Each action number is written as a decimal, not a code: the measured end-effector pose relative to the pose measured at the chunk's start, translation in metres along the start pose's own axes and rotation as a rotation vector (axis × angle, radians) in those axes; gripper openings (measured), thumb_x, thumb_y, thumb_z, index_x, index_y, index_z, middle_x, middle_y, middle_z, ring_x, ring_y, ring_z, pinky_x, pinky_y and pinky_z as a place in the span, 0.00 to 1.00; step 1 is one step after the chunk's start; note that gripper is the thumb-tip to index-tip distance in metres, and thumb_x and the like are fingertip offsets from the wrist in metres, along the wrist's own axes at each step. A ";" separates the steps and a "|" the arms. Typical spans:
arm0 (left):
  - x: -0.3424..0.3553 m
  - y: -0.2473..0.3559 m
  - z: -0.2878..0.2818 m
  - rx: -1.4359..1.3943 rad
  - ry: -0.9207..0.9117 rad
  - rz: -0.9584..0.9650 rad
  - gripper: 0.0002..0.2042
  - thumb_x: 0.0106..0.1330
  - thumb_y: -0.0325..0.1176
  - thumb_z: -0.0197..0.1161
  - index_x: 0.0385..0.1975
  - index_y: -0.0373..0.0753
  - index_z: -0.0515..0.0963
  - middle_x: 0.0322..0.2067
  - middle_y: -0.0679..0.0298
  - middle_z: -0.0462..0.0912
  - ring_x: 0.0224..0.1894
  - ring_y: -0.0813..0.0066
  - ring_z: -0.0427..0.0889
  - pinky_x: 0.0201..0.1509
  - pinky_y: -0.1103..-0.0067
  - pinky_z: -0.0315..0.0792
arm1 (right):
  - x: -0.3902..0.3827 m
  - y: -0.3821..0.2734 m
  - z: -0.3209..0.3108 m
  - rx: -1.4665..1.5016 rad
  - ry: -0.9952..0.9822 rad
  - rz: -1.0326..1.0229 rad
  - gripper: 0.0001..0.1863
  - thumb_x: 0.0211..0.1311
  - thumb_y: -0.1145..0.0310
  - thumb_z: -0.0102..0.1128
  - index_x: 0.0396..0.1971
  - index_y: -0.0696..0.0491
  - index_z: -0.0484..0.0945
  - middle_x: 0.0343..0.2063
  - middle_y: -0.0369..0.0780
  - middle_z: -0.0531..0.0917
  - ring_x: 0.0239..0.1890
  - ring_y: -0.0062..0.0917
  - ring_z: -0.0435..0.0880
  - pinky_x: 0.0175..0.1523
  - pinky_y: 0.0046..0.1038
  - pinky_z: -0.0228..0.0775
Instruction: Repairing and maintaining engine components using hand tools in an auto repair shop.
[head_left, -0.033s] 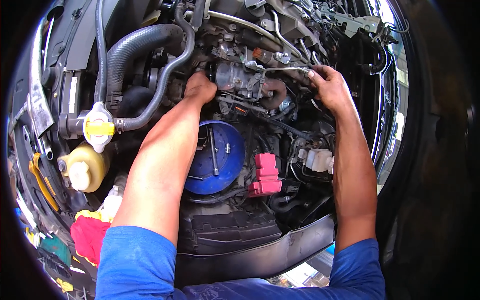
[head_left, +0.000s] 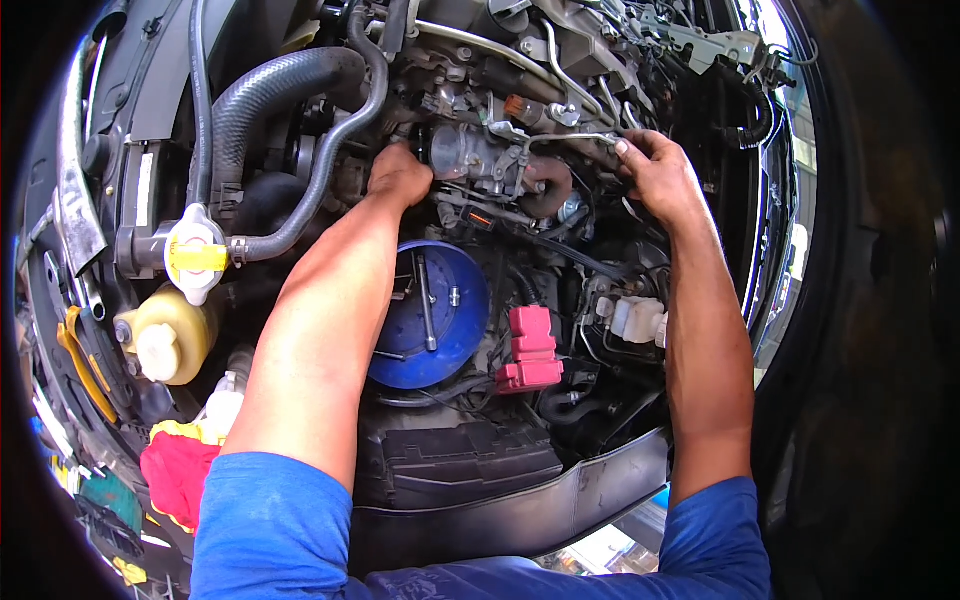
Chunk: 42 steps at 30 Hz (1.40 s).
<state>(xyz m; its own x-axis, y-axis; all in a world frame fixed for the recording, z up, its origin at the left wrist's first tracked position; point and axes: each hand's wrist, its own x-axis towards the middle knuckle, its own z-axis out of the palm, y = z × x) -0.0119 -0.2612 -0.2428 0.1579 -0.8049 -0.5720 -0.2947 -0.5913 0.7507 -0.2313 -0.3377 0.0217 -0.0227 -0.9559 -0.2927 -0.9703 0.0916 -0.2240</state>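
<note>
My left hand [head_left: 400, 175] reaches into the engine bay and is curled closed beside a round metal intake housing [head_left: 455, 152]. Its fingertips are out of sight, so what they grip does not show. Farther right, my right hand [head_left: 662, 178] pinches the right end of a thin metal pipe [head_left: 575, 137] between thumb and fingers. This pipe runs leftward over a curved brown hose [head_left: 548, 188]. Nearer to me, by my left forearm, a blue bowl [head_left: 462, 350] holds a long-handled ratchet wrench [head_left: 428, 305] and a small socket [head_left: 455, 297].
Thick black hoses [head_left: 240, 110] curve past the radiator cap [head_left: 197, 255] on the left. Below it sit a yellowed reservoir [head_left: 172, 335] and a red cloth [head_left: 180, 475]. A red terminal cover [head_left: 532, 350] stands between my forearms, above the black battery [head_left: 470, 465].
</note>
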 end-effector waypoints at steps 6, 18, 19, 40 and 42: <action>0.001 -0.002 0.001 0.007 0.020 0.005 0.21 0.59 0.29 0.58 0.53 0.33 0.80 0.56 0.42 0.79 0.63 0.48 0.76 0.67 0.65 0.70 | 0.001 0.008 0.002 0.365 -0.166 0.152 0.24 0.72 0.55 0.61 0.59 0.56 0.77 0.45 0.38 0.85 0.39 0.22 0.82 0.37 0.27 0.75; 0.000 0.001 0.000 0.027 0.018 -0.014 0.21 0.59 0.30 0.58 0.53 0.34 0.80 0.56 0.43 0.80 0.63 0.48 0.76 0.67 0.66 0.70 | 0.003 0.034 0.014 0.801 -0.314 0.231 0.24 0.71 0.48 0.60 0.54 0.51 0.76 0.40 0.37 0.83 0.33 0.20 0.83 0.30 0.22 0.75; 0.001 0.001 0.000 0.024 0.018 -0.014 0.21 0.59 0.30 0.58 0.53 0.34 0.80 0.56 0.43 0.80 0.63 0.49 0.76 0.67 0.66 0.70 | 0.002 0.034 0.015 0.800 -0.313 0.240 0.24 0.71 0.48 0.60 0.54 0.51 0.76 0.40 0.37 0.83 0.32 0.20 0.83 0.30 0.22 0.75; 0.001 0.000 0.001 0.014 0.019 -0.004 0.21 0.59 0.30 0.59 0.53 0.34 0.80 0.56 0.44 0.80 0.63 0.49 0.76 0.67 0.66 0.69 | -0.002 0.034 0.024 0.696 -0.224 0.296 0.28 0.67 0.40 0.61 0.51 0.50 0.77 0.33 0.34 0.81 0.27 0.18 0.81 0.27 0.19 0.72; 0.001 0.000 0.001 0.012 0.020 -0.005 0.21 0.59 0.30 0.59 0.53 0.34 0.80 0.56 0.44 0.80 0.63 0.49 0.76 0.67 0.66 0.69 | -0.003 0.034 0.025 0.679 -0.216 0.291 0.29 0.67 0.40 0.61 0.53 0.50 0.76 0.35 0.34 0.81 0.27 0.18 0.81 0.27 0.18 0.72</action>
<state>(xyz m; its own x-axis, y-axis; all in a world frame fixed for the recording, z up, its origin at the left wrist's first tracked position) -0.0124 -0.2620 -0.2439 0.1779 -0.8030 -0.5688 -0.3053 -0.5945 0.7439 -0.2585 -0.3251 -0.0087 -0.1391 -0.7976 -0.5870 -0.5702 0.5491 -0.6110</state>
